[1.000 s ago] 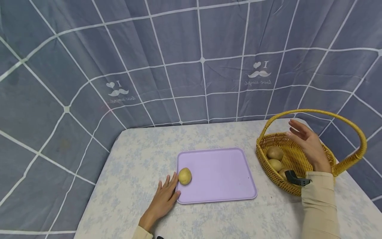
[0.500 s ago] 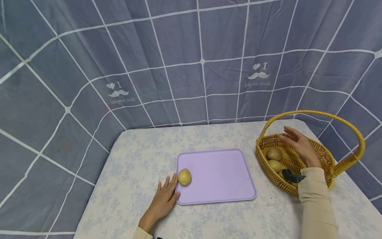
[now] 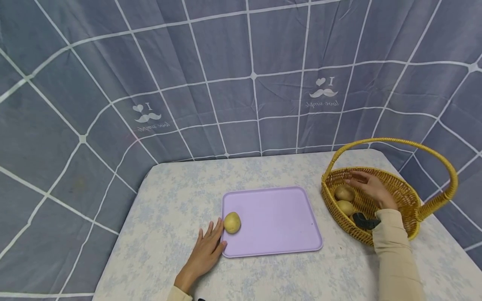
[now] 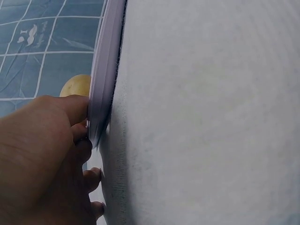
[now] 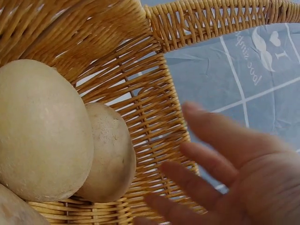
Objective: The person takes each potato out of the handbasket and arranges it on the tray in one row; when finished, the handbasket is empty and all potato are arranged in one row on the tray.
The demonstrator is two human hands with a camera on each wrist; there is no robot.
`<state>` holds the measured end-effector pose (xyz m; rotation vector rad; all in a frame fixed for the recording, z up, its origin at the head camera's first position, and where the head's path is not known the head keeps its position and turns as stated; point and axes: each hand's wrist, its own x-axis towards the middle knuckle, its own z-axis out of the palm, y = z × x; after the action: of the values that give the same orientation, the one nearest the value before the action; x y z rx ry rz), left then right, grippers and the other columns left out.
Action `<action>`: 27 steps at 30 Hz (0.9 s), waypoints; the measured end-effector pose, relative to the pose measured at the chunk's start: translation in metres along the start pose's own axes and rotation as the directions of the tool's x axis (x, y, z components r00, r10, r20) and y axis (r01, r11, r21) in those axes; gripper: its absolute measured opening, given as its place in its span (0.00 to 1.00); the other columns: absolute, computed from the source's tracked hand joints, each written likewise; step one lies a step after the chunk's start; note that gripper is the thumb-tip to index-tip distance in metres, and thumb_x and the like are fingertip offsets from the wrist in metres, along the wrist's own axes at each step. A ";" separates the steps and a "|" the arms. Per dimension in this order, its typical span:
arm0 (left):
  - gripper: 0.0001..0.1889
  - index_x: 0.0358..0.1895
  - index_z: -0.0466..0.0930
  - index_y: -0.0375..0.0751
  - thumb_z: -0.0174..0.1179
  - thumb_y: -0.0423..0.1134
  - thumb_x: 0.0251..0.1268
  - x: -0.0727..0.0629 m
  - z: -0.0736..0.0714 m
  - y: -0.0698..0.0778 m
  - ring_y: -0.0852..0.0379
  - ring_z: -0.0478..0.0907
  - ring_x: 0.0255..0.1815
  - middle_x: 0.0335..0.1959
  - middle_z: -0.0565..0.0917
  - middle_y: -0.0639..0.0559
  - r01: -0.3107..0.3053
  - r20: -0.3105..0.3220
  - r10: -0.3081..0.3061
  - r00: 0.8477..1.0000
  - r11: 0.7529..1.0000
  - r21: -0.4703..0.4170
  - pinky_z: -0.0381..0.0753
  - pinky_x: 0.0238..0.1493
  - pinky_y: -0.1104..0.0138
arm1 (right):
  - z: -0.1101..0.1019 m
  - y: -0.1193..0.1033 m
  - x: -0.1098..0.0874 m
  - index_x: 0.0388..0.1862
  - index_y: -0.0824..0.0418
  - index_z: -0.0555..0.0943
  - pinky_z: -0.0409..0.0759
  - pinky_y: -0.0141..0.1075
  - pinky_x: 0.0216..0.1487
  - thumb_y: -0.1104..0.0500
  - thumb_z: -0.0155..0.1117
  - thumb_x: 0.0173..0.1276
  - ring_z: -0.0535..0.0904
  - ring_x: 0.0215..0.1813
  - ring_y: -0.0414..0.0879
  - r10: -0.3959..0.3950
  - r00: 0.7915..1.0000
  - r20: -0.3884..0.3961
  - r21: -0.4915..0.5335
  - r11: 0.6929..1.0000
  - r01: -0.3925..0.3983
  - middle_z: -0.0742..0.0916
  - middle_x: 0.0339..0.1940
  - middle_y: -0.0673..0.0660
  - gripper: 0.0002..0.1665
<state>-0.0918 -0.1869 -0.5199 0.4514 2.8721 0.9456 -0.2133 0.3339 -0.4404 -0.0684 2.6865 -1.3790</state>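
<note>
My left hand [image 3: 205, 253] rests on the table with its fingers spread, thumb and fingertips touching the left edge of the lilac tray [image 3: 275, 221]. A yellowish potato [image 3: 232, 222] sits inside that edge, close to the fingertips. In the left wrist view the thumb presses the tray's side. My right hand [image 3: 373, 189] is inside the wicker basket [image 3: 408, 200], fingers extended and holding nothing. Near it lie a brown potato [image 3: 344, 193] and a paler potato [image 3: 344, 206]; another is partly hidden by the wrist camera. In the right wrist view, a gap separates the fingers from the potatoes [image 5: 108, 152].
The basket's tall arched handle [image 3: 391, 140] rises over the right hand. A pale flowered cloth [image 3: 180, 192] covers the table. A blue-grey checked curtain [image 3: 226, 83] hangs behind and to the left.
My right hand has come down and a little left into the basket, nearer the potatoes. The left hand, tray and potato on it have kept their places.
</note>
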 end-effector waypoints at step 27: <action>0.32 0.76 0.50 0.41 0.47 0.47 0.75 0.001 -0.001 0.003 0.44 0.45 0.77 0.76 0.53 0.50 0.010 -0.010 -0.010 1.000 1.000 -0.007 0.34 0.73 0.41 | 0.010 0.015 0.005 0.68 0.78 0.61 0.74 0.32 0.48 0.60 0.59 0.70 0.65 0.65 0.71 -0.039 0.984 0.177 -0.023 0.999 0.044 0.67 0.66 0.79 0.35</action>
<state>-0.0921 -0.1847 -0.5178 0.4327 2.8763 0.9594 -0.2169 0.3337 -0.4590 -0.2386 2.5713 -1.2820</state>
